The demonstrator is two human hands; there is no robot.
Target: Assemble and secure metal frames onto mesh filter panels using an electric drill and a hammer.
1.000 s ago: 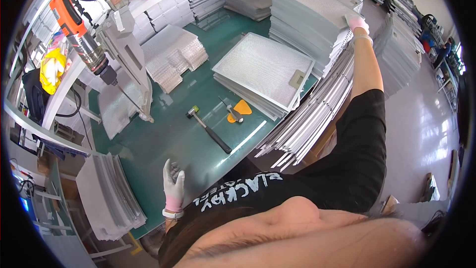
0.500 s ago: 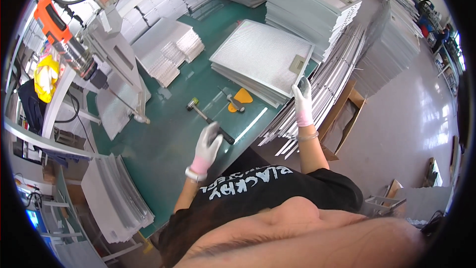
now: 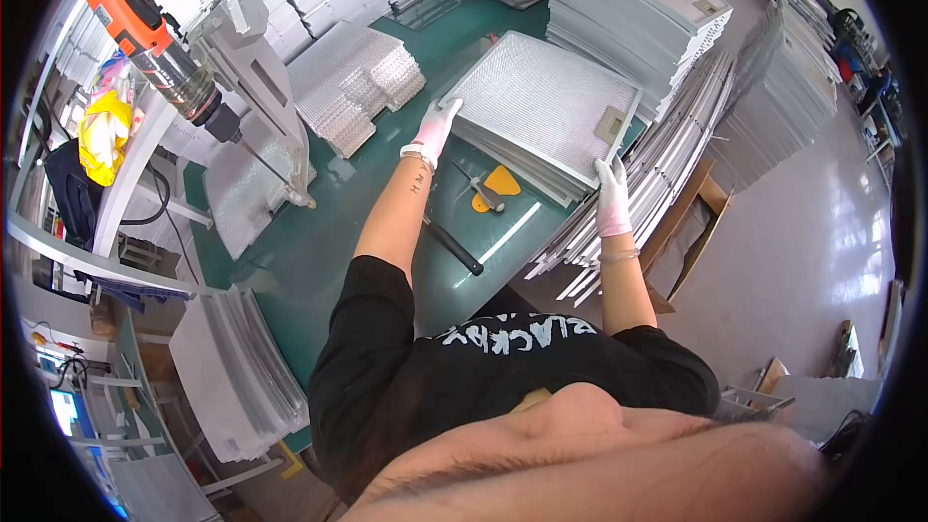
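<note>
A flat, framed metal mesh panel (image 3: 541,87) with a small tan latch plate lies on top of a stack of similar panels. My left hand (image 3: 438,128), in a white and pink glove, is closed on the panel's left corner. At the near right corner, my right hand (image 3: 612,198), gloved alike, grips the panel's edge. Part of the fingers of both hands is hidden against the frame. Below my left forearm lies a hammer (image 3: 454,247), its head covered by the arm. A smaller hammer (image 3: 488,197) rests on a yellow-orange pad (image 3: 503,180) between my arms.
All this stands on a green table (image 3: 358,203). An orange drill (image 3: 145,43) in a stand is on the left, beside crinkled mesh sheets (image 3: 353,77). Tall panel stacks (image 3: 628,19) rise behind. Metal strips (image 3: 667,155) and a cardboard box (image 3: 686,222) lie right. More sheets (image 3: 227,377) are lower left.
My left hand has moved up and away from beside the hammer handle to the panel's left corner. My right hand stays at its near right corner. The view has shifted slightly.
</note>
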